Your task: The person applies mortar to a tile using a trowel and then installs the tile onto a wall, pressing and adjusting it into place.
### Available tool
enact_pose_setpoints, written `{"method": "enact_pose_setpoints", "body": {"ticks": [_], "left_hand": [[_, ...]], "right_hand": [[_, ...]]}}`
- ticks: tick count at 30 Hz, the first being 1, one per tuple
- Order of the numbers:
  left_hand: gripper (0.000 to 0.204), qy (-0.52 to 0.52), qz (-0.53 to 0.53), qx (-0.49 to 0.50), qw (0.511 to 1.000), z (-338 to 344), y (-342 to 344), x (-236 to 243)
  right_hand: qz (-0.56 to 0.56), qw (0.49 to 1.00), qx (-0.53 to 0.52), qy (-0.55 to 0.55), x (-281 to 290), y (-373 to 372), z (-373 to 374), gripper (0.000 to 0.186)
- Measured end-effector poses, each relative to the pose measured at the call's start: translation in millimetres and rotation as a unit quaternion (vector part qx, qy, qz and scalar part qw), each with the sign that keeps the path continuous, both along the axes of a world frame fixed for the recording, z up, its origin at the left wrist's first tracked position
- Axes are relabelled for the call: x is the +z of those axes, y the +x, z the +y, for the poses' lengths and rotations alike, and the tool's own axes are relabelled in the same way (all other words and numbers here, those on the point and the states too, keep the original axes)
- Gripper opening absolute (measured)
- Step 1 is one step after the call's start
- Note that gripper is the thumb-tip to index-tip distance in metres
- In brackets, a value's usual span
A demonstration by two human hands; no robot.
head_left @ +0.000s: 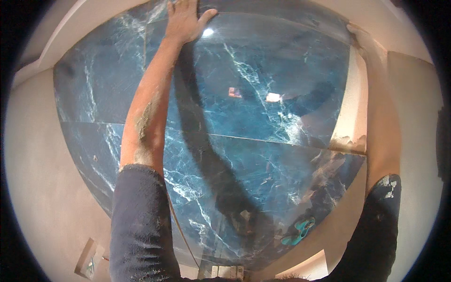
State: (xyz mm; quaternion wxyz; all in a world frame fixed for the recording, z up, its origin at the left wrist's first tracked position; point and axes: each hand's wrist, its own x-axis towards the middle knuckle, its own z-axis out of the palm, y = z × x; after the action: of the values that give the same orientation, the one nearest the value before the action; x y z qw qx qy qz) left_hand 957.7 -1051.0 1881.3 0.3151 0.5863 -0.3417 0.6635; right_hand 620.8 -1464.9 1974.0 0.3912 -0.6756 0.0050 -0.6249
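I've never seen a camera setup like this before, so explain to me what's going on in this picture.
There's no machine here, just a person's two bare hands. The single picture comes from a wide fisheye camera worn on the head, so straight edges bend and the corners go black.

The left hand is spread open and appears to press against the blue, white-veined panels. The right hand is by their upper right edge, too unclear to read its grip. I see no tool in the left hand.

A grey-brown smear marks the left forearm, below which is a dark sleeve. At lower right is a turquoise object; I can't tell what it is.
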Motion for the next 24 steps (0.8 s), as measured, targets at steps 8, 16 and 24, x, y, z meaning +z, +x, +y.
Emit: {"method": "enact_pose_setpoints", "body": {"ticks": [8,16,24], "left_hand": [[0.086,-0.014,-0.149,0.036,0.988,-8.0,42.3,25.8],[0.090,0.011,-0.112,0.039,0.993,-10.1,47.4,15.5],[0.090,0.012,-0.109,0.047,0.993,-6.8,45.6,14.9]], "right_hand": [[0.046,0.928,0.296,0.222,38.0,-36.7,-47.7,0.040],[0.090,0.934,-0.328,-0.113,-32.9,-29.1,75.0,0.031],[0.035,0.949,-0.303,-0.083,-48.4,-22.1,105.6,0.030]]}}
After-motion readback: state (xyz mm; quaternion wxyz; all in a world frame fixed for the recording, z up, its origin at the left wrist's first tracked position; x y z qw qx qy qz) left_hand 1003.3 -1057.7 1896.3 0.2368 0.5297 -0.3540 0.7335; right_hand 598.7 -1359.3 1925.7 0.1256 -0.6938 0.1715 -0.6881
